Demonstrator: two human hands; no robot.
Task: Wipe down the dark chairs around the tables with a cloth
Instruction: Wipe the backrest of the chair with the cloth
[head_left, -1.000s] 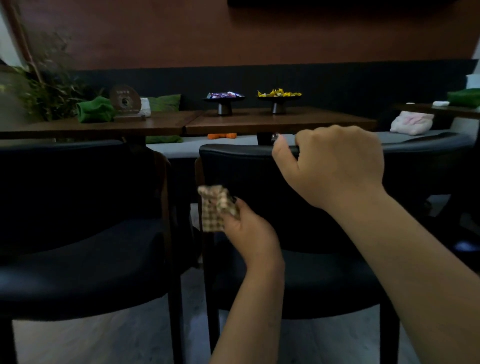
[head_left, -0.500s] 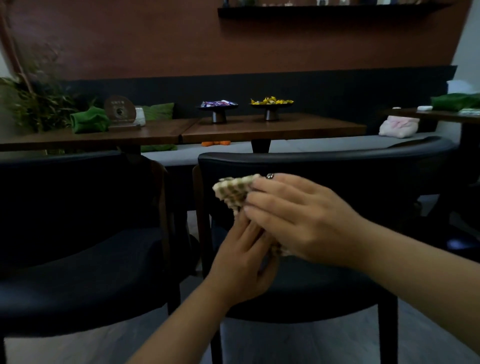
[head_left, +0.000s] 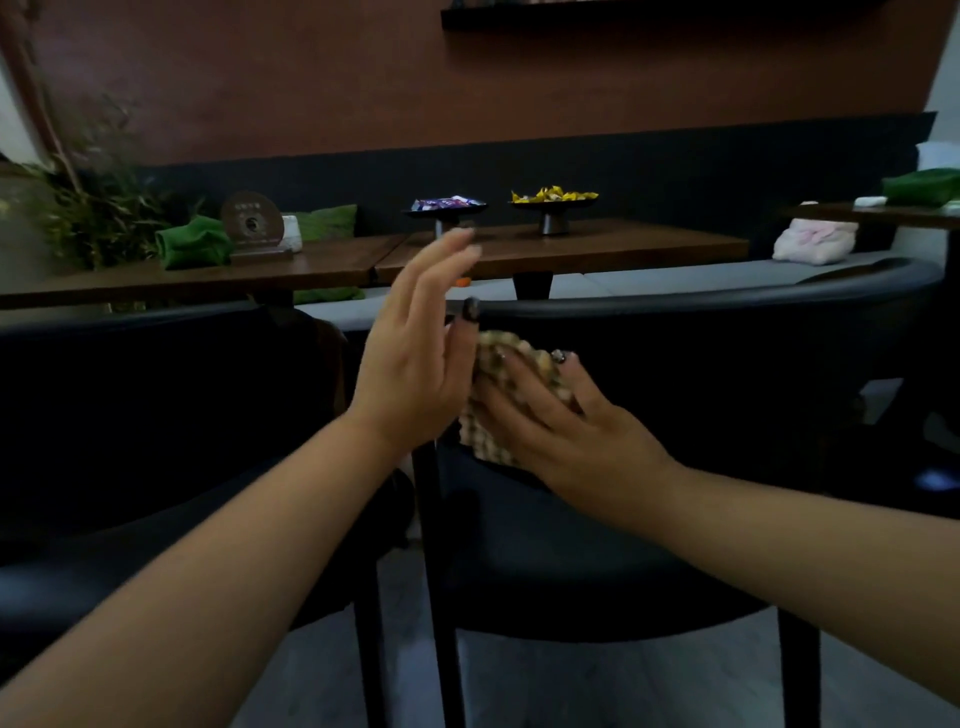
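A beige checked cloth (head_left: 500, 351) lies against the inner backrest of the dark chair (head_left: 727, 338) in front of me. My right hand (head_left: 558, 421) presses flat on the cloth with its fingers spread. To the cloth's left, my left hand (head_left: 415, 348) is raised with its fingers straight, holding nothing; its thumb is beside the cloth's upper edge, near the chair's top rail. A second dark chair (head_left: 156, 405) stands to the left.
Behind the chairs stand two wooden tables (head_left: 623, 247) with two candy dishes (head_left: 553, 200), a green cloth (head_left: 195, 244) and a round sign (head_left: 253, 223). A grey bench (head_left: 701, 275) runs along the wall with a pink bag (head_left: 813, 241). A plant (head_left: 88, 208) fills the left corner.
The cloth passed from my left hand to my right, which left the chair's top rail and now presses it on the backrest. My left hand let go and lifted open.
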